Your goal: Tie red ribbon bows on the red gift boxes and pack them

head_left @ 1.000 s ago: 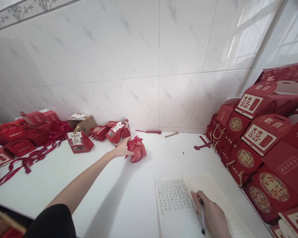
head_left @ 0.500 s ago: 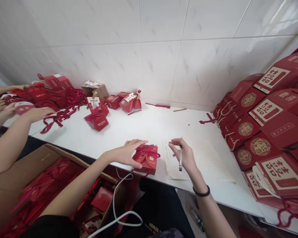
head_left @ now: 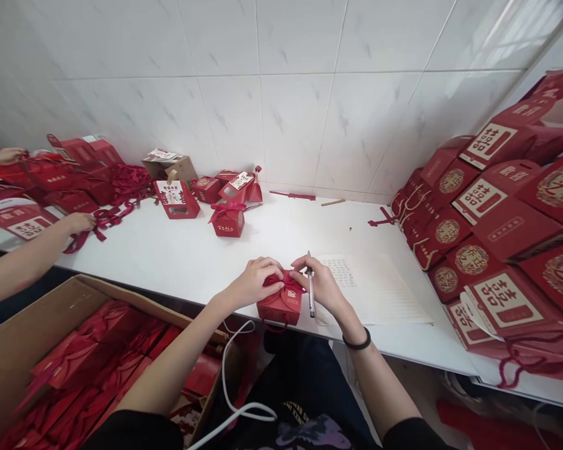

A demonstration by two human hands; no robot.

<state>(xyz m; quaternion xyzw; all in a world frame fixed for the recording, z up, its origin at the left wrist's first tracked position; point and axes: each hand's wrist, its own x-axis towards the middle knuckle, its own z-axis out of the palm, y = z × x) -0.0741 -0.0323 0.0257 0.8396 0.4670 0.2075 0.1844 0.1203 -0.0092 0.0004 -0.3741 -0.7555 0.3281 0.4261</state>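
Observation:
A small red gift box (head_left: 279, 310) with gold print stands at the near edge of the white table. A dark red ribbon (head_left: 287, 282) is tied across its top. My left hand (head_left: 254, 284) is at the box's left upper side, thumb and fingers pinching the ribbon. On the other side, my right hand (head_left: 326, 289) has its thumb and fingertips closed at the ribbon too. A pen (head_left: 311, 294) is also held in that hand, pointing down beside the box. The fingers partly cover the bow. Just right of my right hand lies an open notebook (head_left: 380, 290) with handwriting.
Red gift boxes (head_left: 485, 225) are stacked high at the right. A bow-tied red box (head_left: 228, 220) and other boxes stand further back. A cardboard carton (head_left: 136, 297) of red boxes is at lower left. A co-worker's hand (head_left: 81, 223) touches ribbons. A white cable (head_left: 225, 381) hangs in front.
My right hand has moved left from the notebook to the box's ribbon, and my left hand has closed on the ribbon. A bow-tied box, blurred earlier, has shifted right and stands upright.

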